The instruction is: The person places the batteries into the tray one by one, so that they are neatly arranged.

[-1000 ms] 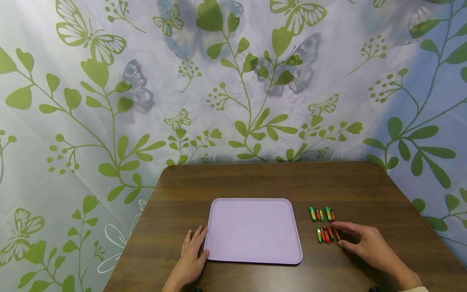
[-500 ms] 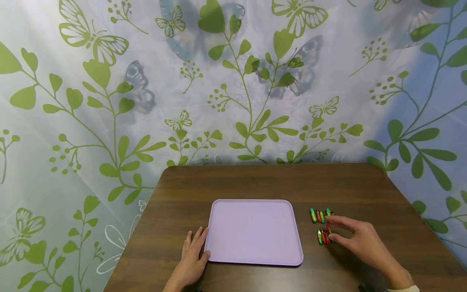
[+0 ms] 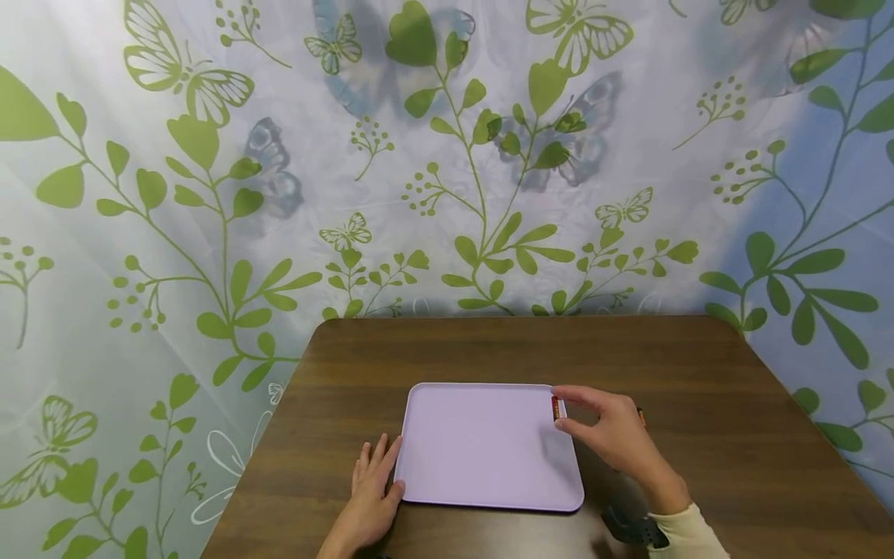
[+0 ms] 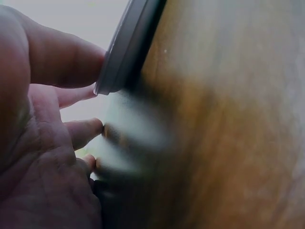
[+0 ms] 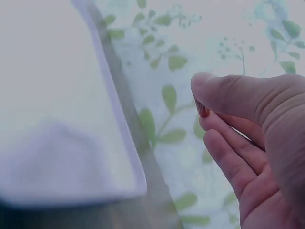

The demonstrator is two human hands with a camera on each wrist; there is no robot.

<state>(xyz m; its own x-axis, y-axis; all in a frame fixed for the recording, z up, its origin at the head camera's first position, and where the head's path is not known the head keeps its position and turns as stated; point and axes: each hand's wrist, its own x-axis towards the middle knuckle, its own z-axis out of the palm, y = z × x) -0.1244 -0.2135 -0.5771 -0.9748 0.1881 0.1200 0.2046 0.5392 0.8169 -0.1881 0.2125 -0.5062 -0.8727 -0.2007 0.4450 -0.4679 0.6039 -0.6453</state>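
Observation:
A small red and black battery (image 3: pixel 556 408) is pinched between the thumb and index finger of my right hand (image 3: pixel 618 435), over the right edge of a lilac tray (image 3: pixel 489 442). From the right wrist view, only the red end of the battery (image 5: pixel 203 110) shows below the thumb. My left hand (image 3: pixel 369 497) lies at the tray's left side with fingers spread, its thumb against the rim. In the left wrist view that thumb touches the tray's edge (image 4: pixel 119 62). Most of the other batteries are hidden behind my right hand; one orange and black end (image 3: pixel 641 417) peeks out beside it.
The tray lies on a brown wooden table (image 3: pixel 524 349) with rounded far corners. Behind the table hangs a pale curtain (image 3: pixel 433 178) printed with green leaves and butterflies. A dark band (image 3: pixel 632 528) is on my right wrist.
My right hand has picked a red battery from the right end of the near row and carried it left to the tray's edge. My left hand has stayed at the tray.

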